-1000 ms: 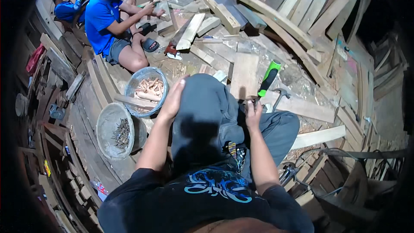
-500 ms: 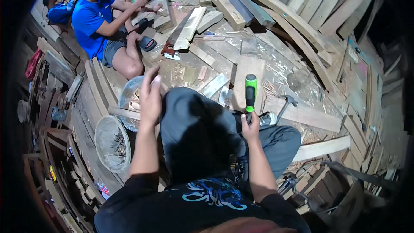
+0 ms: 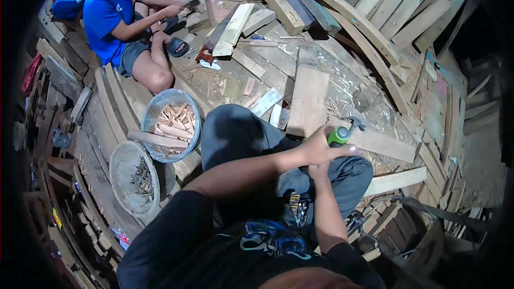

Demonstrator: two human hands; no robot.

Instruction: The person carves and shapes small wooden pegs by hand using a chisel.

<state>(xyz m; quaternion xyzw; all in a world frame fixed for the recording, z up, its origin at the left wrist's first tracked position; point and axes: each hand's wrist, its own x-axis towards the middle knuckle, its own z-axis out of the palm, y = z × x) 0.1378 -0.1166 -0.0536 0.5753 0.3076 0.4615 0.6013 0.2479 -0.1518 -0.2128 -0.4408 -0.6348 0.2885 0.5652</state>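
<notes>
My left hand (image 3: 317, 149) reaches across my lap and is closed around a hand tool with a green-and-black handle (image 3: 339, 136). Only the handle's rounded end and part of its side show; the tool's shaft is hidden. Directly below, my right hand (image 3: 319, 170) is mostly covered by the left one, and appears closed on the tool's lower part. Both hands are above my bent leg. Just beyond them lie a claw hammer (image 3: 355, 124) and a wide wooden board (image 3: 310, 96).
At my left stand a bucket of wooden pegs (image 3: 172, 155) and a pale basin of dark nails (image 3: 119, 182). A co-worker in a blue shirt (image 3: 101, 16) sits at the far left. A red-handled saw (image 3: 205, 53) and timber beams (image 3: 284, 10) lie ahead.
My left hand has swung from beside the bucket rightward across my lap and taken hold of the tool's handle. The tool has tilted and moved slightly right.
</notes>
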